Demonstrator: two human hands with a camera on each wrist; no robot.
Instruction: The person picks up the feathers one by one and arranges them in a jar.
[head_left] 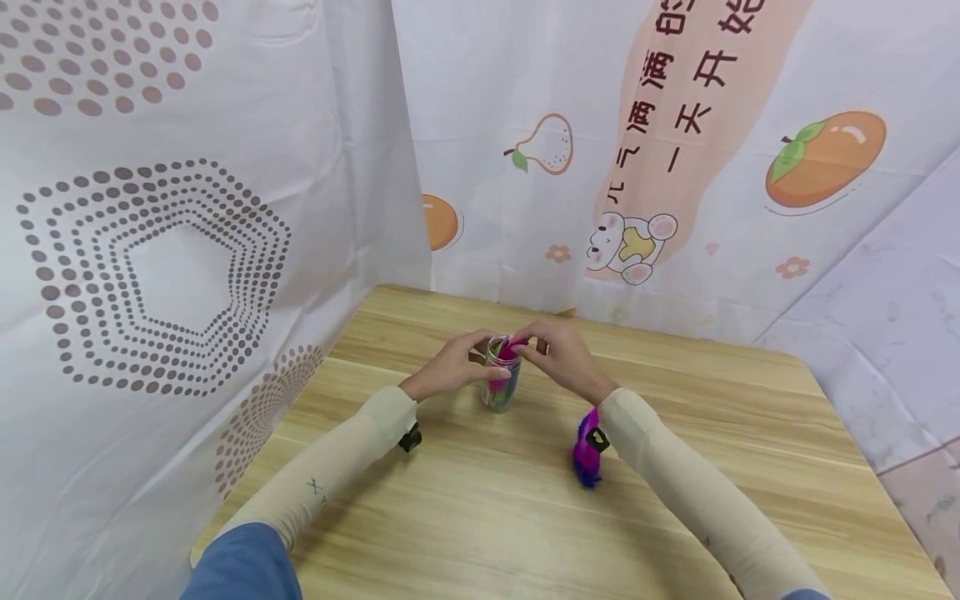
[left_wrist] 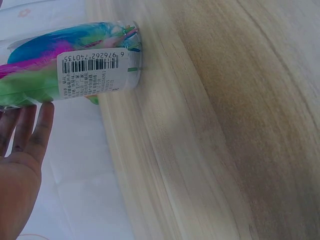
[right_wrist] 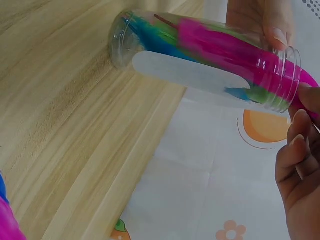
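Near the table's back edge stands a clear plastic jar (head_left: pixel 497 397) with green, blue and magenta feathers inside. My left hand (head_left: pixel 452 367) grips it near the top, thumb across the front and fingers behind. At the jar's open mouth, my right hand (head_left: pixel 564 360) pinches a magenta feather (right_wrist: pixel 220 45) by its end. Most of that feather lies inside the jar, as the right wrist view shows. A white barcode label (left_wrist: pixel 92 72) faces the left wrist camera. Beside my right wrist lie magenta and blue feathers (head_left: pixel 585 463) on the table.
The wooden table (head_left: pixel 465 517) reaches back to a white printed curtain (head_left: pixel 495 208), with another patterned curtain (head_left: pixel 180 283) along its left side. Small black devices sit under both wrists, the left device (head_left: pixel 410 437) showing plainly.
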